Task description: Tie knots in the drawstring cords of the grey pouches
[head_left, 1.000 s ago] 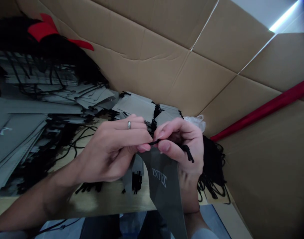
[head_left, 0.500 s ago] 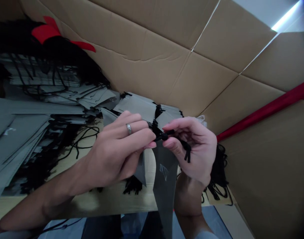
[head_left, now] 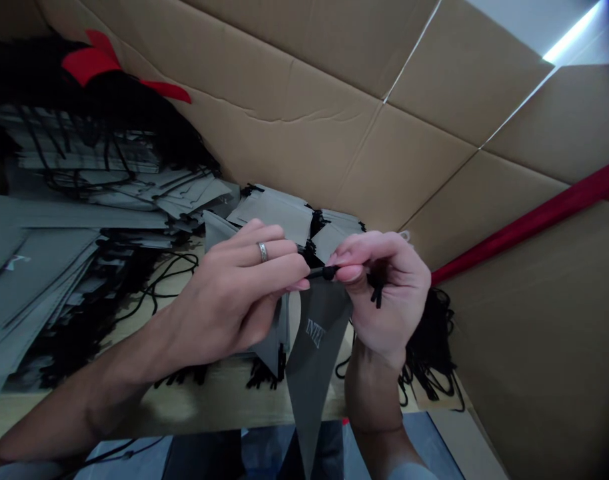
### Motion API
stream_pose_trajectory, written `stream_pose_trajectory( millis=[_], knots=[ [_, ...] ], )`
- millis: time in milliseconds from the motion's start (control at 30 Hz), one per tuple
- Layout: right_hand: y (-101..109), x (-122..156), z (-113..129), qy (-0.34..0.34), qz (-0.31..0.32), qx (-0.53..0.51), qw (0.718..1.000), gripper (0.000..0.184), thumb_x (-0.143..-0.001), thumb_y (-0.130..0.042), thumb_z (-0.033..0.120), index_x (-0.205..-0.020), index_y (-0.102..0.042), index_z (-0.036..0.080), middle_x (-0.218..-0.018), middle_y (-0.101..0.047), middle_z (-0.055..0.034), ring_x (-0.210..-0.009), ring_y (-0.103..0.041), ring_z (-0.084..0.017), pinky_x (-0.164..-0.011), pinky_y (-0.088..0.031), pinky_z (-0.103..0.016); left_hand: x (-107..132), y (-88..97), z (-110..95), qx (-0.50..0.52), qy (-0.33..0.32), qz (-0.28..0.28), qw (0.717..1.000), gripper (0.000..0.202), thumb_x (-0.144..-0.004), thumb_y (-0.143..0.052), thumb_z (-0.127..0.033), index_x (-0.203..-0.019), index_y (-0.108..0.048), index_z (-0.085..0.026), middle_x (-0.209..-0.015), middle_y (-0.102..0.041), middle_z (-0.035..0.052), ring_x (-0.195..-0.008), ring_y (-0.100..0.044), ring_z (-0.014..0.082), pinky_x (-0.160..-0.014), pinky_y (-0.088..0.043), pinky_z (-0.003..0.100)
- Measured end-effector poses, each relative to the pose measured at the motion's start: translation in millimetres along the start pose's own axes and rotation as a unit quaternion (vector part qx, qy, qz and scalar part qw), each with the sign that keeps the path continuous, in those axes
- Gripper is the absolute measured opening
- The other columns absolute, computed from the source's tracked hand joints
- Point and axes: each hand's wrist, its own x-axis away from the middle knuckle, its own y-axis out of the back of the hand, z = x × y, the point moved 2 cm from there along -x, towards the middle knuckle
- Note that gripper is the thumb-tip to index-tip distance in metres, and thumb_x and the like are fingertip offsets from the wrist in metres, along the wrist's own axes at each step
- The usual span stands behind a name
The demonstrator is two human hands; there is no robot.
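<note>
A black cord (head_left: pixel 328 273) with a knot in it is stretched between my two hands. My left hand (head_left: pixel 249 287), a ring on one finger, pinches the cord on the left of the knot. On the right of the knot, thumb and fingertips of my right hand (head_left: pixel 384 287) are closed on the cord, and short black ends stick out by its palm. Below the knot hangs a grey sheet (head_left: pixel 317 353) with pale lettering that starts "INTE"; its lower end narrows over the table's front edge. Where cord and sheet join is hidden by my fingers.
Stacks of grey sheets (head_left: pixel 49 267) with black cords lie on the left, more grey pieces (head_left: pixel 274 210) at the back. A bundle of black cords (head_left: pixel 432 347) sits right of my right hand. Cardboard walls (head_left: pixel 309 80) enclose the table; a red strip (head_left: pixel 534 220) crosses the right one.
My right hand's fingertips have closed in against the knot, and the cord is straighter. The hanging grey sheet has swung left and turned, showing more of its lettering.
</note>
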Motion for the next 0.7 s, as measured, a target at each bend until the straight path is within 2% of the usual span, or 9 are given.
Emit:
stream_pose_trajectory(
  millis=[200,333,433,533,700],
  knots=[
    [1.5,0.2,-6.7,-0.02,0.012,-0.043,0.999,0.041,-0.102,-0.097,0.055,-0.085,-0.077,0.024,-0.078,-0.077,0.001,-0.07,-0.077,-0.016,-0.064,-0.065,-0.028,1.7,3.3,1.6,0.101,0.015,0.017,0.995,0.03,-0.106,-0.057,0.006,-0.104,-0.059,-0.024,-0.087,-0.058,-0.0022,-0.081,-0.054,0.0162,-0.081,-0.045,0.037],
    [5.3,1.3,-3.4,-0.038,0.066,-0.052,0.996,0.028,-0.098,-0.103,0.046,-0.102,-0.084,0.026,-0.085,-0.08,0.0002,-0.072,-0.075,-0.015,-0.06,-0.059,-0.026,-1.2,4.9,0.5,0.092,0.016,0.025,0.995,0.025,-0.112,-0.057,-0.001,-0.102,-0.058,-0.023,-0.086,-0.056,-0.0027,-0.079,-0.051,0.0156,-0.081,-0.045,0.036],
    [5.0,2.4,-2.0,-0.019,0.097,-0.039,0.994,0.039,-0.087,-0.113,0.037,-0.114,-0.087,0.028,-0.093,-0.083,0.0011,-0.069,-0.073,-0.014,-0.055,-0.053,-0.026,-1.6,4.6,2.3,0.057,0.016,0.017,0.998,0.026,-0.112,-0.055,0.0,-0.101,-0.057,-0.024,-0.087,-0.062,-0.0025,-0.081,-0.056,0.0163,-0.084,-0.048,0.037],
    [3.9,4.1,-3.2,0.011,0.122,-0.047,0.991,0.031,-0.091,-0.109,0.029,-0.112,-0.087,0.028,-0.091,-0.084,0.0014,-0.067,-0.071,-0.014,-0.057,-0.054,-0.027,-2.0,2.7,3.3,0.041,0.01,0.035,0.999,0.028,-0.111,-0.051,0.0,-0.097,-0.054,-0.024,-0.085,-0.061,-0.002,-0.079,-0.055,0.0173,-0.08,-0.046,0.037],
    [6.9,7.8,-7.1,-0.043,0.116,-0.064,0.99,0.02,-0.097,-0.104,0.025,-0.108,-0.088,0.027,-0.087,-0.084,0.0004,-0.066,-0.069,-0.015,-0.055,-0.051,-0.028,-5.6,1.1,1.4,0.073,0.01,0.037,0.997,0.029,-0.115,-0.053,-0.004,-0.093,-0.055,-0.023,-0.081,-0.057,-0.0027,-0.074,-0.05,0.0163,-0.077,-0.044,0.036]
  ],
)
